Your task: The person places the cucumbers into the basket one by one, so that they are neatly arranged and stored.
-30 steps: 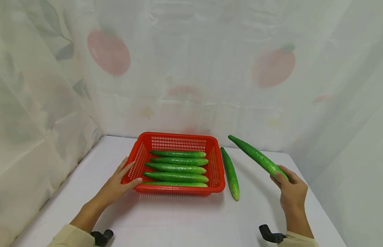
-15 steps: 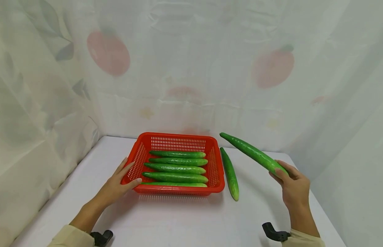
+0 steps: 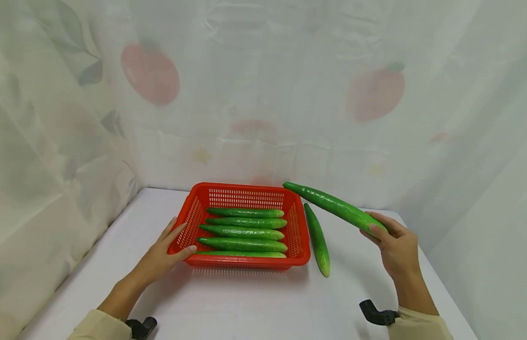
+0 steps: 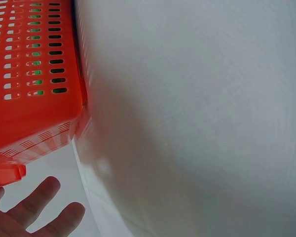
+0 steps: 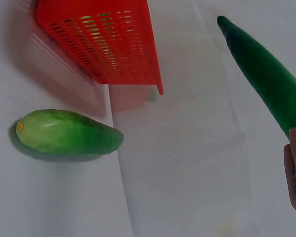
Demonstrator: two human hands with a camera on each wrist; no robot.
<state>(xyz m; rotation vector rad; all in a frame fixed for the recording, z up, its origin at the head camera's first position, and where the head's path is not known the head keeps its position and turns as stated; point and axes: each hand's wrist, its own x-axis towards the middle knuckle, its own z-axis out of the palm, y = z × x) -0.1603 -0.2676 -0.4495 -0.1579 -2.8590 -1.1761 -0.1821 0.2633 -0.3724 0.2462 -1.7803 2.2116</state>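
Note:
My right hand grips a long green cucumber by its paler end, up in the air. The darker tip points left, reaching in front of the basket's back right corner in the head view. At the left of a red plastic basket, my left hand rests on the rim with straight, spread fingers; the thumb lies at the front left corner. Several cucumbers lie side by side across the basket floor, the front one partly hidden by the wall. Another cucumber lies on the table just right of the basket.
A white-covered table bears the basket. Behind it hangs a pale curtain with printed fruit, and more curtain closes in the left and right sides. Black wrist mounts sit by both sleeves.
The held cucumber has moved left towards the basket, its tip now level with the basket's right corner. My left hand, the basket and the cucumber on the table have stayed in place.

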